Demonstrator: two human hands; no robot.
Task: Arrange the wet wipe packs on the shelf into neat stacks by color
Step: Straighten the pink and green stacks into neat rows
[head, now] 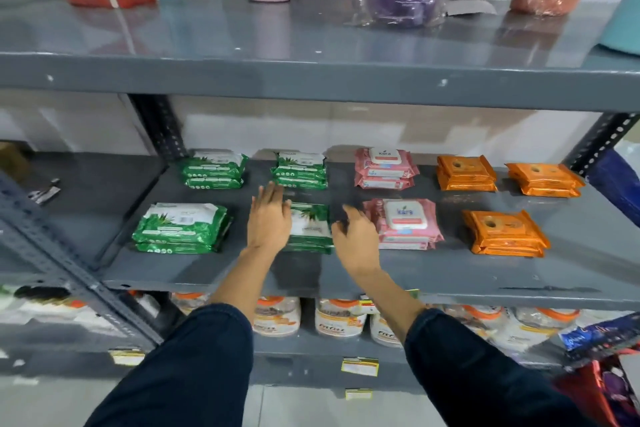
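Both arms reach in over the grey shelf [214, 274]. Left hand [268, 218] flat, fingers extended, holding nothing, at left edge of the front-middle green stack [310, 225]. Right hand [356, 239] loosely spread, empty, between that stack and front pink stack [405, 224]. Orange stacks [504, 232] far right, other green stacks [180, 227] left.
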